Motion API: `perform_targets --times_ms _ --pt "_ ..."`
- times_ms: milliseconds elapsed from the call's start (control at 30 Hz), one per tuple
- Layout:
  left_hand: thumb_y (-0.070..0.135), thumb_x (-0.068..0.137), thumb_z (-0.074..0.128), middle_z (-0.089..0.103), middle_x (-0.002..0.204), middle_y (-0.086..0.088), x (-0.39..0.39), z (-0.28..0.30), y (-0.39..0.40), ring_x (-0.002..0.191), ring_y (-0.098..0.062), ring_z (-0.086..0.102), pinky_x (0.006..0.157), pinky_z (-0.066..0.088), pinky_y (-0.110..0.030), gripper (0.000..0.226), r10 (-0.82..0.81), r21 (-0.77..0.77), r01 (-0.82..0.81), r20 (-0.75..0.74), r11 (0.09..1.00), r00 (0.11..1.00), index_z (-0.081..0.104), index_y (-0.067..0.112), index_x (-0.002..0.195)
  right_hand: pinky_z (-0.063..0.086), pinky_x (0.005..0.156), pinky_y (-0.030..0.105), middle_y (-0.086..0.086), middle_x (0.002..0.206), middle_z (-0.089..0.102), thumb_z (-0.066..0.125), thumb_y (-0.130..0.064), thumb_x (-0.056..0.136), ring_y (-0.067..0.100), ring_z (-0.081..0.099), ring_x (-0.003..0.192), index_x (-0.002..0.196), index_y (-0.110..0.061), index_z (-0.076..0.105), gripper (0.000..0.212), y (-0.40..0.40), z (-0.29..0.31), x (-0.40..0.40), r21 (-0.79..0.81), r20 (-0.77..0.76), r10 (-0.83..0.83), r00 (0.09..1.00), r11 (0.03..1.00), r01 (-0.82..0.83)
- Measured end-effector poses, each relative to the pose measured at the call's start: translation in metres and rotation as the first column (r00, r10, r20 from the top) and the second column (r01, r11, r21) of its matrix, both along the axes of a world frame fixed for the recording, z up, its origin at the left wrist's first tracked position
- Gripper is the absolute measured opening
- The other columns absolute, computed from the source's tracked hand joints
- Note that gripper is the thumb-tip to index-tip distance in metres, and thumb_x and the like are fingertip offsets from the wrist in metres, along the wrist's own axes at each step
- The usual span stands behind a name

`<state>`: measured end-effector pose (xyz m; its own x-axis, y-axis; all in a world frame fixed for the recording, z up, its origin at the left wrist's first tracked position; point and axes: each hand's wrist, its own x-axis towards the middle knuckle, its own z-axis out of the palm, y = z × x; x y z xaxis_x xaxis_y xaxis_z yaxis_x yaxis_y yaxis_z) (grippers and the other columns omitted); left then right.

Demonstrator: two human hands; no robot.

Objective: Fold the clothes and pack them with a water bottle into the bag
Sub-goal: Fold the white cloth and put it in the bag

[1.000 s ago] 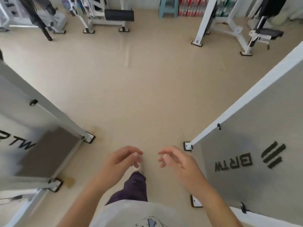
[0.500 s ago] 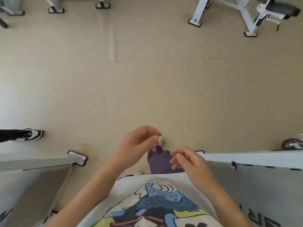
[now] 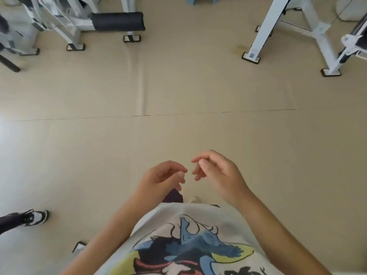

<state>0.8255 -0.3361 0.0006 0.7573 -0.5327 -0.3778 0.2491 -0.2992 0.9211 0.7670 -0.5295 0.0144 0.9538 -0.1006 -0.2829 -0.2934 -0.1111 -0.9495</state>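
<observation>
A shoe (image 3: 37,216) with a dark trouser leg pokes in at the floor's (image 3: 178,92) left edge, belonging to another person. At the far left corner stands a white exercise machine (image 3: 75,20) with a black pad (image 3: 119,20).

Near the middle of the floor's near edge, the left hand (image 3: 160,180) hangs in the air above the tan mat, fingers loosely curled, thumb near the fingertips, holding nothing. Just beside it, a little higher and not touching, the right hand (image 3: 217,172) is held the same way: fingers softly bent, empty. Below them is the wearer's white printed shirt (image 3: 188,241), with a bit of purple trouser (image 3: 173,196) showing past its hem.

At the far right corner stands a white frame (image 3: 266,26) on black-edged feet.

No clothes to fold, bottle or bag can be seen.
</observation>
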Motion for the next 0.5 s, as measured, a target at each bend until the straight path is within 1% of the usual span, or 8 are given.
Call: perform_targets --times_ms 100,167,267,333,400,433,500 --pt "0.014 0.094 0.063 0.072 0.083 -0.008 0.079 -0.016 -0.021 0.072 -0.019 0.067 0.069 0.054 -0.025 0.016 0.103 -0.009 -0.104 -0.034 0.995 0.994 0.073 0.026 0.094 0.055 0.078 0.032 0.002 0.084 0.069 0.048 -0.027 0.098 0.021 0.069 0.078 0.100 -0.025 0.067 0.019 -0.027 -0.002 0.101 0.017 0.066 0.022 0.998 1.000 -0.023" --pt "0.011 0.094 0.063 0.072 0.081 -0.006 0.139 -0.032 -0.037 0.070 -0.020 0.066 0.070 0.053 -0.024 0.017 0.150 0.004 -0.150 -0.024 0.989 0.988 0.073 0.025 0.093 0.054 0.075 0.028 0.003 0.083 0.069 0.049 -0.027 0.098 0.022 0.069 0.076 0.100 -0.022 0.068 0.020 -0.048 -0.012 0.168 0.026 0.090 0.016 0.996 1.000 -0.018" --pt "0.010 0.094 0.062 0.070 0.078 -0.004 0.241 -0.045 -0.065 0.071 -0.020 0.065 0.071 0.053 -0.024 0.017 0.182 -0.004 -0.182 -0.029 0.983 0.983 0.072 0.023 0.093 0.053 0.074 0.027 0.006 0.083 0.069 0.049 -0.024 0.097 0.024 0.068 0.074 0.099 -0.018 0.068 0.020 -0.082 -0.024 0.267 -0.005 0.069 -0.036 0.997 0.999 0.036" --pt "0.015 0.094 0.063 0.070 0.079 -0.003 0.312 -0.039 -0.086 0.071 -0.018 0.067 0.067 0.053 -0.020 0.015 0.144 -0.009 -0.145 -0.050 0.989 0.988 0.072 0.026 0.093 0.054 0.076 0.029 0.004 0.084 0.070 0.049 -0.029 0.096 0.021 0.068 0.077 0.100 -0.022 0.067 0.020 -0.104 -0.027 0.320 -0.042 0.000 -0.045 0.999 0.998 0.045" --pt "0.020 0.094 0.063 0.071 0.082 -0.003 0.380 -0.025 -0.114 0.072 -0.016 0.068 0.066 0.053 -0.019 0.013 0.090 -0.021 -0.091 -0.031 0.996 0.995 0.071 0.030 0.093 0.054 0.079 0.027 -0.002 0.087 0.070 0.049 -0.040 0.093 0.016 0.068 0.080 0.101 -0.032 0.067 0.020 -0.128 -0.028 0.365 -0.077 -0.068 -0.006 0.998 0.997 0.000" --pt "0.020 0.094 0.064 0.072 0.082 -0.003 0.414 -0.019 -0.131 0.072 -0.015 0.068 0.067 0.053 -0.019 0.013 0.062 -0.022 -0.063 -0.013 0.998 0.998 0.071 0.030 0.093 0.055 0.078 0.027 -0.005 0.087 0.070 0.048 -0.044 0.091 0.014 0.068 0.080 0.100 -0.037 0.066 0.022 -0.142 -0.030 0.386 -0.096 -0.101 0.004 0.995 0.995 -0.014" --pt "0.017 0.094 0.064 0.072 0.080 -0.003 0.478 -0.008 -0.168 0.070 -0.015 0.067 0.069 0.052 -0.018 0.010 0.012 -0.026 -0.012 0.002 1.000 1.000 0.072 0.024 0.094 0.055 0.077 0.028 -0.007 0.088 0.070 0.047 -0.050 0.087 0.012 0.068 0.080 0.101 -0.040 0.065 0.025 -0.168 -0.033 0.421 -0.136 -0.160 -0.028 0.987 0.991 0.006"
